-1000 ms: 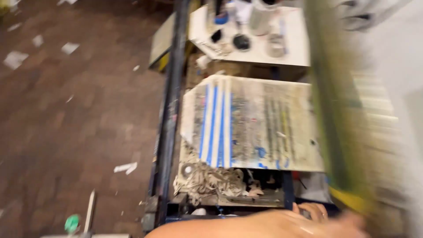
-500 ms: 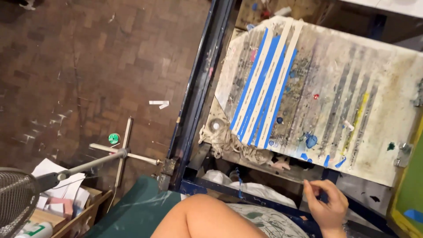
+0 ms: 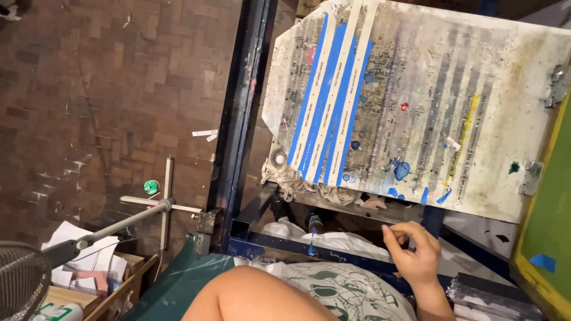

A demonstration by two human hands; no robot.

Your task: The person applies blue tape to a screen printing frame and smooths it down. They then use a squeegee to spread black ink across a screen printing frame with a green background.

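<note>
1. Screen-printing workshop, not a home or office.
2. Printing board (image 3: 416,101) at 1 o'clock: pale, heavily ink-stained, blue tape strips (image 3: 324,101) laid along it, paint blobs in red, blue, green.
3. Dark steel press frame (image 3: 238,119) runs 12 to 6, paint-flecked.
4. Green-and-yellow screen frame (image 3: 544,238) at 4 o'clock, metal clamp brackets beside it.
5. Rags (image 3: 297,184) bunched under the board's near edge.
6. Worn brick floor (image 3: 107,89) at 10 o'clock, littered with paper scraps.
7. Fan grille (image 3: 21,279) and crate of papers at 8 o'clock.
</note>
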